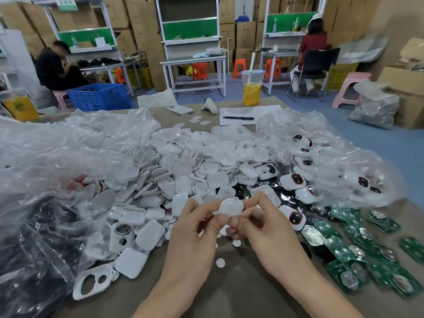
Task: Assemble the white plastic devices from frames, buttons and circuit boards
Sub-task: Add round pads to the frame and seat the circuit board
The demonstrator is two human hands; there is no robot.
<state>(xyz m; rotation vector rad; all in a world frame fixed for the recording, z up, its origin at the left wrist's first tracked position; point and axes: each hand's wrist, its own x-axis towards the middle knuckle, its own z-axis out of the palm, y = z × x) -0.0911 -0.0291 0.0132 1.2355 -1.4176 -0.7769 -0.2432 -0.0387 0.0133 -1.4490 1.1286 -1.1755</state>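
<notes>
While my left hand (197,228) and right hand (259,226) both pinch one small white plastic shell (230,206), green circuit boards (358,249) lie at 3 o'clock.

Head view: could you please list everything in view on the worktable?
White plastic shells: many, white, heaped mid-table.
White two-hole plastic frames: few, white, near left.
Green circuit boards: many, green, near right.
Finished white devices with dark buttons: several, white, right side.
Clear plastic bags: at least two, clear, left and right.
Small white round discs: few, white, by the hands.
White phone: one, white, far side.
Black pen: one, black, on white paper.
Clear cup of yellow drink: one, yellow, far edge.
Left hand, right hand: fingers of both pinch one white plastic piece.
</notes>
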